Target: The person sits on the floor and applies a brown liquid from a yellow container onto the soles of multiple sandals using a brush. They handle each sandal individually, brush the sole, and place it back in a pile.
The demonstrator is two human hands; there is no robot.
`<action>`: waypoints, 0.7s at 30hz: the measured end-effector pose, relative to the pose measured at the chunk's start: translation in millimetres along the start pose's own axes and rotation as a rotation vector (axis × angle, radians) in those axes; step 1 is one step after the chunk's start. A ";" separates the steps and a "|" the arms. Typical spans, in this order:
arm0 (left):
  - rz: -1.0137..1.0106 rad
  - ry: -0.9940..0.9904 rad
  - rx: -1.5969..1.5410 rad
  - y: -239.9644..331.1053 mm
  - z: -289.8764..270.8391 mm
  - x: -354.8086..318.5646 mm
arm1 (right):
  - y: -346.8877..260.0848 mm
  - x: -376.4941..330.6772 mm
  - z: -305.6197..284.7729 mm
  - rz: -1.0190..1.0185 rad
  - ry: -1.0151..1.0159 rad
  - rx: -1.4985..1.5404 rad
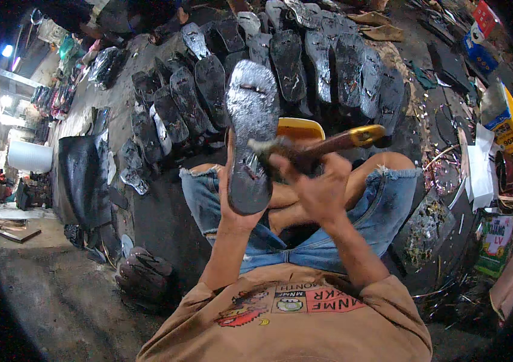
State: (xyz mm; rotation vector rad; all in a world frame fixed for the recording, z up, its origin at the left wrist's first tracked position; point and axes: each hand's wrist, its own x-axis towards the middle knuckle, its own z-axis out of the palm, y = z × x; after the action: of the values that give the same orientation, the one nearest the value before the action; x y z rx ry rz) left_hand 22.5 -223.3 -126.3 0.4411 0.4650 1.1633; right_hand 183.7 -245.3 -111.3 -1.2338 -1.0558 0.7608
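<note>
My left hand (237, 218) is wrapped round the heel end of a black sandal sole (251, 111), holding it upright in front of me. The sole's upper part shines as if wet, and slots with strap ends show in its face. In my right hand (326, 190), somewhat blurred, is a brush (344, 140) with a brown and yellow handle. Its pale bristle end lies against or just over the middle of the sole. Behind the brush, a yellow-rimmed container (305, 125) is partly hidden.
Rows of similar black soles (289, 66) lie beyond my crossed legs, many glossy. At left are a black sheet (81, 178) and a white roll (30, 157). On the right stand a yellow and blue box (503, 117), a green tin (496, 244) and scattered scraps.
</note>
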 end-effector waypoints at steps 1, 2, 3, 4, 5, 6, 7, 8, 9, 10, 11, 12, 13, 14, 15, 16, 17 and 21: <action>-0.021 0.017 0.005 1.7 -2.6 0.4 | 5.3 -2.0 -1.7 -0.097 -0.008 -0.142; -0.042 0.034 0.013 3.3 -4.8 0.3 | 2.3 -9.3 -0.7 -0.206 -0.084 -0.119; -0.044 -0.009 0.219 12.2 -18.1 6.5 | -2.4 -26.4 0.9 -0.315 -0.160 -0.096; -0.028 -0.021 0.168 11.0 -5.4 7.0 | -4.8 -38.1 0.5 -0.412 -0.237 -0.074; -0.020 -0.042 0.109 8.4 6.9 8.2 | 2.3 -31.0 -6.9 -0.373 -0.117 -0.257; -0.008 -0.063 0.049 6.5 19.9 9.2 | 15.9 -12.2 -19.5 -0.331 0.006 -0.438; -0.011 -0.013 0.062 5.8 13.5 4.0 | 11.2 15.4 -18.4 -0.259 0.065 -0.334; -0.041 0.036 0.055 2.2 9.8 -0.9 | 2.9 43.5 -20.8 -0.186 0.142 -0.251; -0.048 0.080 0.050 1.7 6.8 -2.1 | -1.7 57.7 -23.2 -0.166 0.176 -0.206; -0.046 0.091 0.042 2.2 9.3 9.8 | -6.0 53.9 -24.5 -0.189 0.175 -0.211; -0.032 0.110 0.036 3.6 11.9 21.2 | -5.3 41.0 -19.1 -0.246 0.120 -0.218; 0.015 0.116 0.095 6.1 16.3 29.2 | -3.9 25.7 -15.6 -0.306 0.056 -0.231; 0.079 0.113 0.164 18.9 26.4 37.7 | -4.1 1.8 -9.2 -0.400 -0.060 -0.209; 0.158 0.121 0.234 33.7 34.7 43.1 | -7.1 -10.7 -8.5 -0.461 -0.140 -0.192; 0.270 0.123 0.354 54.1 44.1 48.9 | -8.2 -7.5 -13.4 -0.480 -0.143 -0.186; 0.400 0.118 0.477 77.2 57.0 67.8 | -5.2 7.0 -25.1 -0.448 -0.026 -0.197; 0.546 0.121 0.610 103.4 73.7 87.8 | -1.8 27.1 -35.2 -0.380 0.154 -0.163; 0.632 0.104 0.647 212.4 72.9 241.4 | 16.1 77.9 -64.4 0.006 0.438 0.003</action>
State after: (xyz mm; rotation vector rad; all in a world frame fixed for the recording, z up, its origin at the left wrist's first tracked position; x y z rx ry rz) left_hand -20.3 67.5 23.0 1.1502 0.8330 1.6389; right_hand 272.8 -194.9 -110.0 -1.3254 -0.6902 0.4647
